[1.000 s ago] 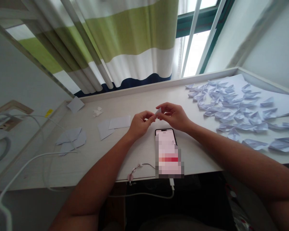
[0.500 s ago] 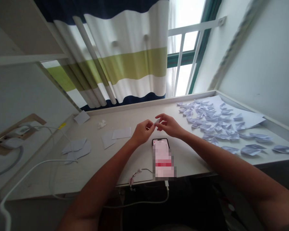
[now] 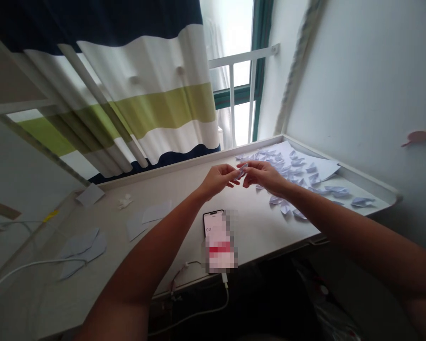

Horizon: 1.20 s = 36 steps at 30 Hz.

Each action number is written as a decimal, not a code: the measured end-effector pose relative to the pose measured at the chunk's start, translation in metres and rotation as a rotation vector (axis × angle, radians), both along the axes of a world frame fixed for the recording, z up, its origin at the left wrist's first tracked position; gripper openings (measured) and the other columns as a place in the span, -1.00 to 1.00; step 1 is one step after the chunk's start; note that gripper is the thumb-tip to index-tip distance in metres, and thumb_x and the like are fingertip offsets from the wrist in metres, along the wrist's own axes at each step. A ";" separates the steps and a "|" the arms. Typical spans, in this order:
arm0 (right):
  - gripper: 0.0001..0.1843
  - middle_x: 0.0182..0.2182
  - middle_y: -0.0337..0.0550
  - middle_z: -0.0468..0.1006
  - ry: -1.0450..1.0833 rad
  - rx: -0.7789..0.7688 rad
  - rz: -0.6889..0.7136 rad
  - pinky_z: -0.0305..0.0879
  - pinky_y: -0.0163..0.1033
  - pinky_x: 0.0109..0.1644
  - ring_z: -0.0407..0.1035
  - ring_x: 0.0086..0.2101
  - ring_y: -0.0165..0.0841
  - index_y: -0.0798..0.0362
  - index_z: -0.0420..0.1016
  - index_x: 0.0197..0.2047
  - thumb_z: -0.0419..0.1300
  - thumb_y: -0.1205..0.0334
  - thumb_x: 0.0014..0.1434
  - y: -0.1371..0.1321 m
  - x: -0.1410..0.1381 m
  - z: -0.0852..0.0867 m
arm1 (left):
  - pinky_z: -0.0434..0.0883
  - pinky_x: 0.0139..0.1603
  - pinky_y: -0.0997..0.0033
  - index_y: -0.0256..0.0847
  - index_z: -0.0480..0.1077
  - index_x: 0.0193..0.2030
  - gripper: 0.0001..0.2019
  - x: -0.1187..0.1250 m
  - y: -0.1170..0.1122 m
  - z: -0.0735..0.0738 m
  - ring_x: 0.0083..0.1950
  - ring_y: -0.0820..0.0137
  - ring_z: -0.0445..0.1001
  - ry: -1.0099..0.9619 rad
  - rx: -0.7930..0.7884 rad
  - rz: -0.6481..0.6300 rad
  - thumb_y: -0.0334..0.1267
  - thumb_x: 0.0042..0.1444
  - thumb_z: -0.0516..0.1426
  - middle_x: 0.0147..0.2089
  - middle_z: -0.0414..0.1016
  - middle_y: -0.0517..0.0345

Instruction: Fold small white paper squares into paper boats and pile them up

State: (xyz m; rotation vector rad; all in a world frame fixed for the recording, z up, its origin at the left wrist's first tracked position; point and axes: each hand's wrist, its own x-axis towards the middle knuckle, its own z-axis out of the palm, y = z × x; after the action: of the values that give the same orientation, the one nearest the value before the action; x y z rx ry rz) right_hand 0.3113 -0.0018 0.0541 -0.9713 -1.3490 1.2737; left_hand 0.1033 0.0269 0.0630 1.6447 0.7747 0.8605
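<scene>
Both my hands are raised above the pale desk (image 3: 170, 246) and meet over its middle. My left hand (image 3: 218, 179) and my right hand (image 3: 264, 175) pinch a small folded piece of white paper (image 3: 242, 170) between their fingertips. A phone (image 3: 218, 237) with a lit screen lies flat on the desk below my left forearm. To the right, behind my right hand, several small folded paper pieces (image 3: 298, 166) are scattered over a white sheet (image 3: 323, 166).
Flat paper squares (image 3: 147, 218) and folded sheets (image 3: 81, 246) lie on the left of the desk, with a crumpled scrap (image 3: 125, 201). A white cable (image 3: 28, 267) runs at far left; the phone's cable (image 3: 199, 312) hangs off the front edge. Striped curtain (image 3: 135, 94), window and wall stand behind.
The view has swung right and upward, so the desk and phone sit lower and further left in frame. My hands stay joined on the small paper, lifted a little toward the paper pile.
</scene>
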 end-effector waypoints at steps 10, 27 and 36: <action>-0.81 -0.57 -0.18 0.61 -0.343 -0.111 -0.330 0.46 -0.34 -0.49 0.50 -0.58 -0.39 0.16 0.63 -0.32 0.30 0.62 0.12 0.025 0.087 0.003 | 0.47 -0.36 0.47 -0.30 0.52 -0.24 -0.92 0.115 0.051 -0.019 -0.40 0.37 0.66 0.177 0.082 0.003 -0.43 0.31 0.30 -0.43 0.61 0.13; -0.88 -0.52 -0.20 0.55 -0.873 -0.169 -0.302 0.25 -0.29 -0.37 0.35 -0.49 -0.38 0.14 0.69 -0.26 0.39 0.42 0.06 0.153 0.138 -0.018 | 0.51 0.10 0.21 -0.18 0.68 -0.01 -0.69 0.168 0.154 -0.040 0.04 0.13 0.65 0.706 0.504 0.159 -0.49 0.26 0.14 0.00 0.74 -0.09; -0.63 -0.51 -0.06 0.46 -1.172 0.028 -0.356 0.15 -0.17 -0.33 0.30 -0.44 -0.28 0.05 0.43 -0.51 0.08 0.32 0.36 0.117 0.085 0.025 | 0.39 -0.21 0.28 -0.20 0.48 -0.41 -0.68 0.080 0.116 -0.015 -0.32 0.27 0.53 0.508 0.433 0.227 -0.23 0.38 0.09 -0.38 0.60 0.05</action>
State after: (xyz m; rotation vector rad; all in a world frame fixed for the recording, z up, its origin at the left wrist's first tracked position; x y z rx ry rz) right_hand 0.3966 0.1149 0.0787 -1.9750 -1.8809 0.3338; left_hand 0.1836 0.1429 0.0479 2.2377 1.2028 0.8118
